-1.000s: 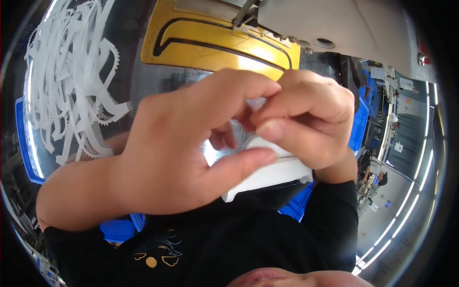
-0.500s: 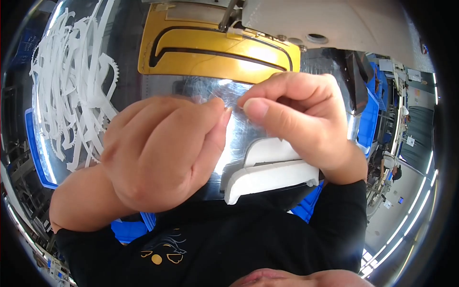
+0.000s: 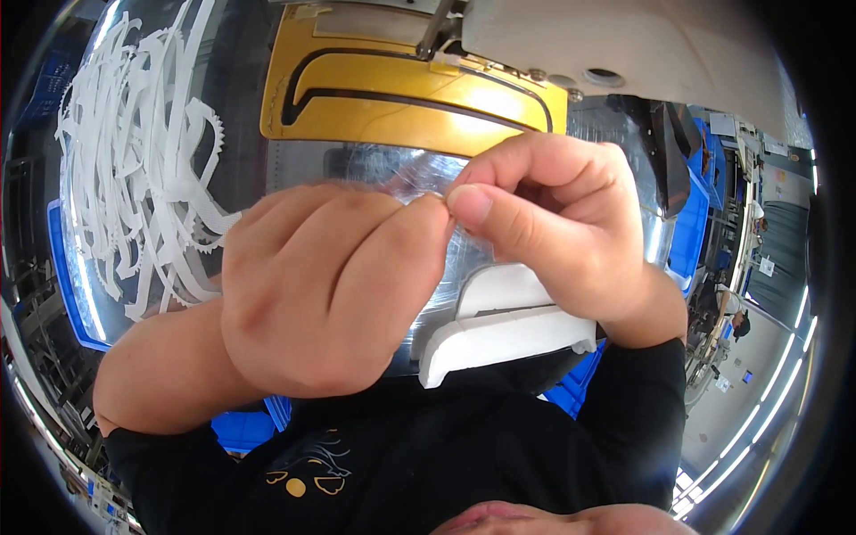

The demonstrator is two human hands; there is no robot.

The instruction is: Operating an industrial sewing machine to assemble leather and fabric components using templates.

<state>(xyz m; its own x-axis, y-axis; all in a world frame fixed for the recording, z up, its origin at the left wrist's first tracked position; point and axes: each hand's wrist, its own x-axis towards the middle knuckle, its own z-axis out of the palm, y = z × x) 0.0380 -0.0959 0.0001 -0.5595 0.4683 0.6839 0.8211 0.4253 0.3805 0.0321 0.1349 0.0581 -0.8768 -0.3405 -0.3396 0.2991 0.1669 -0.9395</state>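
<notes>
Over the shiny metal work surface (image 3: 370, 160), my left hand (image 3: 334, 285) is closed, its back toward the view and its fingertips pressed together. My right hand (image 3: 571, 223) pinches with thumb and index finger. The tips of both hands meet in the middle; whatever lies between them is hidden or too small to make out. Just beyond them lies a yellow template plate (image 3: 392, 116) with a dark curved slot. Below my right hand rest white folded fabric pieces (image 3: 508, 334), long and curved at one end, at the surface's near edge.
A heap of white cut fabric strips (image 3: 147, 152) covers the left side. The pale sewing machine head (image 3: 624, 45) overhangs the far right, with a metal bracket reaching down to the plate. Blue bins (image 3: 687, 236) stand on the right, and another blue edge (image 3: 71, 276) borders the left.
My left hand has moved right and slightly up, so its fingertips now touch those of my right hand. Before, a small gap lay between them. The right hand has barely shifted.
</notes>
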